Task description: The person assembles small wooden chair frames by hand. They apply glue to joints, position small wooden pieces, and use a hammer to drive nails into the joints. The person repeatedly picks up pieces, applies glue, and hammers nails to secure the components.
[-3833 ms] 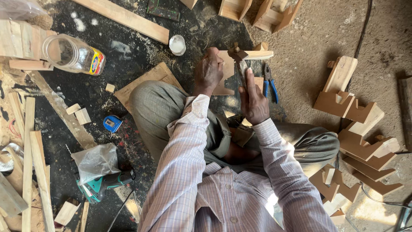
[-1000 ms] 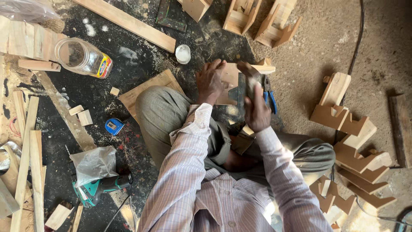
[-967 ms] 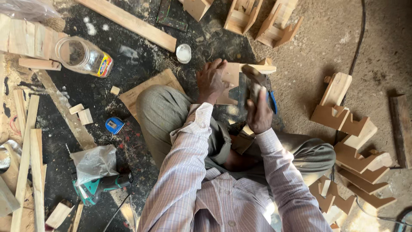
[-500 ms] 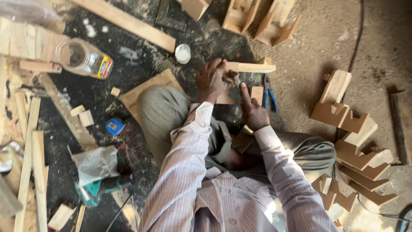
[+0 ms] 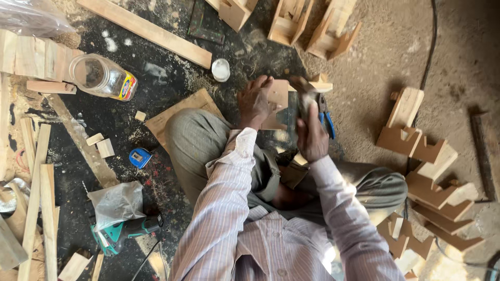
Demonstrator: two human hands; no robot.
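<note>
At the frame's upper centre, your left hand (image 5: pixel 255 100) gripped a small wooden panel (image 5: pixel 277 102) while your right hand (image 5: pixel 311 136) clenched a blurred tool (image 5: pixel 302 96).

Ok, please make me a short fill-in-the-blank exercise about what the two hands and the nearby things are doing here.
1. The left hand steadies a flat brown ____ piece.
2. The right hand grips a ____.
3. Blue-handled pliers lie beside the ____ hand.
4. The clear plastic jar lies on its ____.

Missing words: wooden; hammer; right; side
</note>
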